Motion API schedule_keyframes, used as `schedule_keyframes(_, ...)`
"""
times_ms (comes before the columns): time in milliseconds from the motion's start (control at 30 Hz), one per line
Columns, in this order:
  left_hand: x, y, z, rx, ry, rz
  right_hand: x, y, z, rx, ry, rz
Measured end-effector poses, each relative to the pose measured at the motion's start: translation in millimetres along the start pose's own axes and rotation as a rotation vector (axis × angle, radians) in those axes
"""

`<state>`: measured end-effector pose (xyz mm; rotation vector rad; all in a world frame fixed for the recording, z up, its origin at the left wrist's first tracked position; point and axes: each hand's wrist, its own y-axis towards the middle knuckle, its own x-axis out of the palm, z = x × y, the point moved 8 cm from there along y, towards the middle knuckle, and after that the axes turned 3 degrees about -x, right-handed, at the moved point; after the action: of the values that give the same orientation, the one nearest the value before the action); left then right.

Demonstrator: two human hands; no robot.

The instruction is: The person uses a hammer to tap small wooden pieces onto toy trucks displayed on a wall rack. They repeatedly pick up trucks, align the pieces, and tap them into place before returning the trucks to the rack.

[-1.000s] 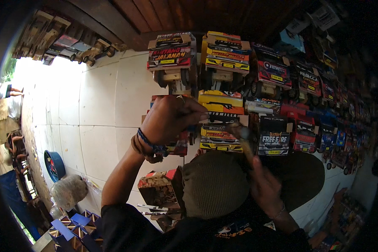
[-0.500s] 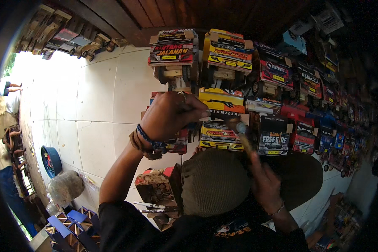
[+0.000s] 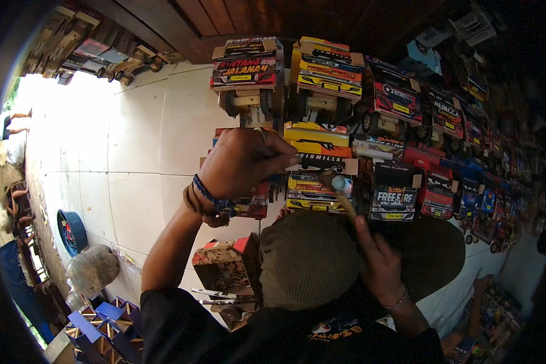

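Note:
My left hand [image 3: 246, 159] is closed in a pinch at the left upper edge of a yellow toy truck [image 3: 318, 197]. What its fingertips hold is too small to make out. In my right hand [image 3: 379, 264] is a hammer [image 3: 341, 184], gripped by its wooden handle. The metal head hangs over the truck's front, near its right side, where a small pale wooden tab [image 3: 350, 166] sticks out. A red toy truck [image 3: 253, 203] stands to the left, partly hidden under my left wrist.
Beyond stand a red-and-black truck [image 3: 246, 70] and another yellow truck [image 3: 327, 73], with several more rightward. An open box of wood scraps [image 3: 244, 244] sits by my knee [image 3: 309, 261]. Blue box-like parts [image 3: 106, 321], a blue tub [image 3: 73, 233] and another person's arm [image 3: 478, 306] lie toward the edges.
The right hand and the hammer have shifted slightly left over the truck. My left hand keeps its pinch at the truck's edge, with the whole view moved a little.

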<state>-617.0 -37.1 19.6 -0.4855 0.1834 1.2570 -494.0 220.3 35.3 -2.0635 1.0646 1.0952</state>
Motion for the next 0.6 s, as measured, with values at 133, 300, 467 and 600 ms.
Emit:
schedule_keyframes(133, 1.2, -0.5, -0.9, -0.018, -0.016, -0.018, -14.7, -3.5, -10.3, -0.108, -0.015, 0.192)
schedule_keyframes(300, -0.4, -0.7, -0.5, 0.012, -0.029, -0.008, -6.9, 1.0, 0.8, -0.001, -0.016, 0.116)
schedule_keyframes(467, 1.4, 0.2, 0.0, 0.037, -0.052, -0.032, -6.6, 2.9, -3.9, -0.078, -0.028, 0.149)
schedule_keyframes(600, 1.5, 0.3, 3.3, 0.051, -0.042, -0.046, -11.9, 1.9, -6.3, -0.078, -0.007, 0.184)
